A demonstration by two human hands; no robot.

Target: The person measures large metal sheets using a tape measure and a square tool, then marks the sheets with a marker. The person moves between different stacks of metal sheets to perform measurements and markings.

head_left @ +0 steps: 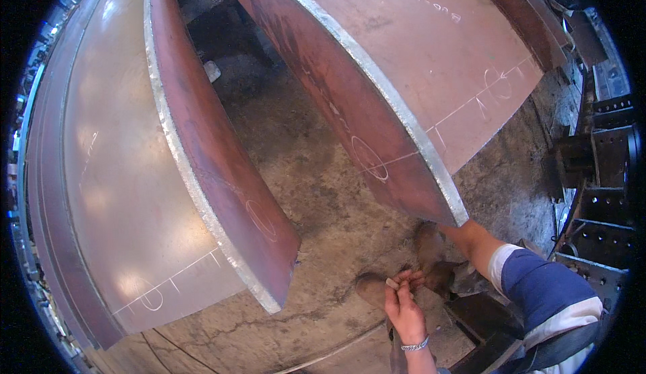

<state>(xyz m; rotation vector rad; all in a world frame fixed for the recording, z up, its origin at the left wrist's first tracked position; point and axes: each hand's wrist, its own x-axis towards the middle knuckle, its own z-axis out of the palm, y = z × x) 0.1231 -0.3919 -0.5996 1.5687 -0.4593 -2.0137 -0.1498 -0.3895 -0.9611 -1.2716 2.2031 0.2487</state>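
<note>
My left hand (406,312), with a chain bracelet at its wrist, is closed over the floor at the lower middle right. Its fingertips pinch a small pale piece of chalk (392,283). At the right my right forearm (473,247), in a rolled blue sleeve with a white cuff, reaches to the lower end of a curved steel flange (431,179). That flange hides my right hand, so its fingers do not show. Drawn on the flange are a white oval and a line. A second curved flange (249,219) on the left carries a fainter oval.
Broad reddish steel plates, one at left (134,192) and one at upper right (437,51), bear white marks. Their flanges have bright rough edges. Boots (372,288) stand on the stained concrete floor (323,206). Dark steel parts with holes (605,206) line the right side. Cables lie at lower left.
</note>
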